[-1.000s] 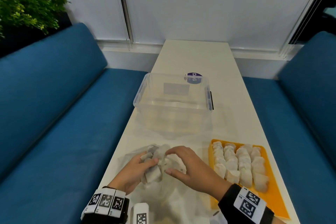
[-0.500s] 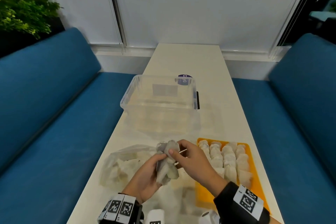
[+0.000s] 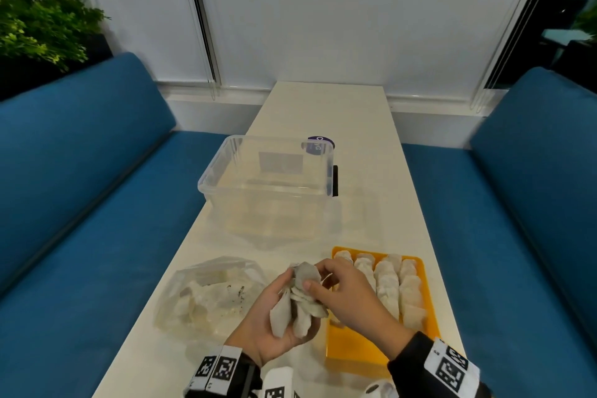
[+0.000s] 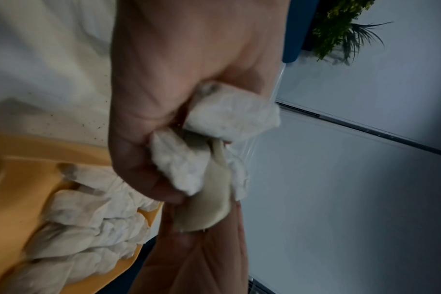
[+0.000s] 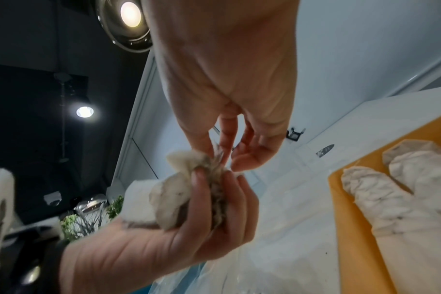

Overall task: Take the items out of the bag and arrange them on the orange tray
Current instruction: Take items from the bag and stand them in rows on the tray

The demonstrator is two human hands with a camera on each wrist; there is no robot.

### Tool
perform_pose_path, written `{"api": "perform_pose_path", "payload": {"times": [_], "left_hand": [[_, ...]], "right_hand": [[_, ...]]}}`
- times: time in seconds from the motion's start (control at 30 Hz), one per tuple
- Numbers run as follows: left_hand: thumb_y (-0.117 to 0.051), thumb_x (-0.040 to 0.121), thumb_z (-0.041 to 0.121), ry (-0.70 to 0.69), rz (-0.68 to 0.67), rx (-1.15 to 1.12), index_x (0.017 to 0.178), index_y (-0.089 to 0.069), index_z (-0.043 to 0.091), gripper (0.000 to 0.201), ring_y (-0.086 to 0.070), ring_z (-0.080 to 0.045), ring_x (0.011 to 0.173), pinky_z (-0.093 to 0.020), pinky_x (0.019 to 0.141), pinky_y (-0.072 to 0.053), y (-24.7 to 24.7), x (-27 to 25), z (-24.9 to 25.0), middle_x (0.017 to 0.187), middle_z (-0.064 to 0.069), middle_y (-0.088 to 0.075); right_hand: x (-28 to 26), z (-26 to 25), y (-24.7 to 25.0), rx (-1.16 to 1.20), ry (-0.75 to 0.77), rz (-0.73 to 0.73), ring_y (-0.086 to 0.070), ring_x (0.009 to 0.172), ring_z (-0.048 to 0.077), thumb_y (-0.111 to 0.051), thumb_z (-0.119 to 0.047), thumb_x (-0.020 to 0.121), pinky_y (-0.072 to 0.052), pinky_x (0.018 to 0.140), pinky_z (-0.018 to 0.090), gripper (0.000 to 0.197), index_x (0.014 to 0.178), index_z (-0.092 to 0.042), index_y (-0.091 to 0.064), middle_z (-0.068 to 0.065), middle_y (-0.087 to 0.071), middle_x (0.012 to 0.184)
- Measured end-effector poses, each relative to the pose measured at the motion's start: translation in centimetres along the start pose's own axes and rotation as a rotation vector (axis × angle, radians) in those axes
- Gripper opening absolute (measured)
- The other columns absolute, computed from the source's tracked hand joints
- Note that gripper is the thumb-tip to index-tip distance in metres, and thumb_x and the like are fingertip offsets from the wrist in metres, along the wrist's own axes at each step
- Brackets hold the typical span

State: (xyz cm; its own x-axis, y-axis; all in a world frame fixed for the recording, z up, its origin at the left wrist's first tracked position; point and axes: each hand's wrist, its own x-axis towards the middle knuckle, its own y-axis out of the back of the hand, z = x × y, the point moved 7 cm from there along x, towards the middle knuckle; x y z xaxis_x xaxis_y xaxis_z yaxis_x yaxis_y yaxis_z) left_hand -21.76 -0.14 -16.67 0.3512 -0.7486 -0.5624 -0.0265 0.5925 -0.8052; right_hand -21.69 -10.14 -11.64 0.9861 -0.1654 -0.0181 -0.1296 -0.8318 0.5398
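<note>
We see a long, narrow, cream-white table [image 3: 361, 126] running away from us between two blue benches. On it stand a clear, lidless plastic storage box [image 3: 268, 184] toward the middle, a crumpled clear plastic bag [image 3: 206, 294] at the near left, and a flat orange rectangular tray [image 3: 358, 349] at the near right. A small round purple label [image 3: 319, 140] lies just behind the box.

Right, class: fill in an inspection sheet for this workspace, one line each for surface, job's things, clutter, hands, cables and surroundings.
Surface: long white table, dark specks near the bag.
Job's things: clear bag left of the orange tray; tray holds rows of white sachets, near end bare.
Clutter: clear plastic tub; purple disc behind it.
Hands: left hand holds a bunch of sachets; right hand pinches one at the top.
Cables: nothing seen.
Surroundings: blue sofas both sides, plant, white blinds.
</note>
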Motion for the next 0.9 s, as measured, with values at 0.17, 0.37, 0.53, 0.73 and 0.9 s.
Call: {"api": "perform_pose_path", "payload": {"times": [0.17, 0.37, 0.53, 0.73, 0.9], "left_hand": [[-0.055, 0.085, 0.038, -0.057, 0.024, 0.067, 0.085, -0.073, 0.007, 0.036, -0.055, -0.012, 0.051, -0.021, 0.048, -0.048, -0.5, 0.3, -0.9, 0.069, -0.003, -0.058], [-0.045, 0.093, 0.041, -0.228, 0.187, 0.321, 0.083, -0.074, 0.016, 0.039, -0.055, -0.01, 0.048, -0.021, 0.047, -0.044, -1.3, -0.4, -0.4, 0.06, -0.002, -0.063], [-0.054, 0.083, 0.047, -0.3, 0.221, 0.409, 0.07, -0.077, 0.018, 0.039, -0.046, -0.009, 0.05, -0.021, 0.055, -0.036, -1.2, -0.6, -0.2, 0.056, -0.001, -0.056], [-0.06, 0.086, 0.016, -0.36, 0.204, 0.435, 0.089, -0.062, 0.012, 0.005, -0.059, -0.009, 0.049, -0.018, 0.045, -0.046, -1.3, -0.9, -0.6, 0.064, -0.003, -0.067], [-0.055, 0.089, 0.01, -0.375, 0.171, 0.411, 0.09, -0.063, 0.006, 0.008, -0.065, -0.011, 0.05, -0.018, 0.042, -0.048, -1.5, -0.5, -1.0, 0.066, -0.007, -0.071]], "right_hand": [[-0.4, 0.0, 1.8, 0.102, -0.027, -0.015, -0.054, 0.073, 0.006, -0.064, -0.036, 0.085, -0.045, 0.064, 0.016, 0.014, 0.094, -0.025, -0.063, -0.006, -0.06, 0.085], [-0.4, 0.8, 3.0, 0.311, -0.112, -0.074, -0.054, 0.06, 0.006, -0.062, -0.019, 0.088, -0.047, 0.055, 0.019, 0.009, 0.093, -0.014, -0.066, 0.003, -0.058, 0.074], [-0.6, 1.2, 4.1, 0.359, -0.141, -0.074, -0.059, 0.059, 0.011, -0.066, -0.014, 0.085, -0.051, 0.055, 0.021, 0.009, 0.093, -0.009, -0.065, 0.007, -0.062, 0.072], [-1.3, 1.4, 4.9, 0.359, -0.16, -0.105, -0.06, 0.063, 0.013, -0.062, -0.013, 0.087, -0.054, 0.058, 0.021, 0.011, 0.093, -0.007, -0.069, 0.011, -0.065, 0.078], [-1.8, 1.1, 5.6, 0.227, -0.106, -0.174, -0.061, 0.064, 0.009, -0.065, -0.011, 0.085, -0.053, 0.06, 0.018, 0.006, 0.089, -0.011, -0.069, 0.008, -0.067, 0.079]]}}
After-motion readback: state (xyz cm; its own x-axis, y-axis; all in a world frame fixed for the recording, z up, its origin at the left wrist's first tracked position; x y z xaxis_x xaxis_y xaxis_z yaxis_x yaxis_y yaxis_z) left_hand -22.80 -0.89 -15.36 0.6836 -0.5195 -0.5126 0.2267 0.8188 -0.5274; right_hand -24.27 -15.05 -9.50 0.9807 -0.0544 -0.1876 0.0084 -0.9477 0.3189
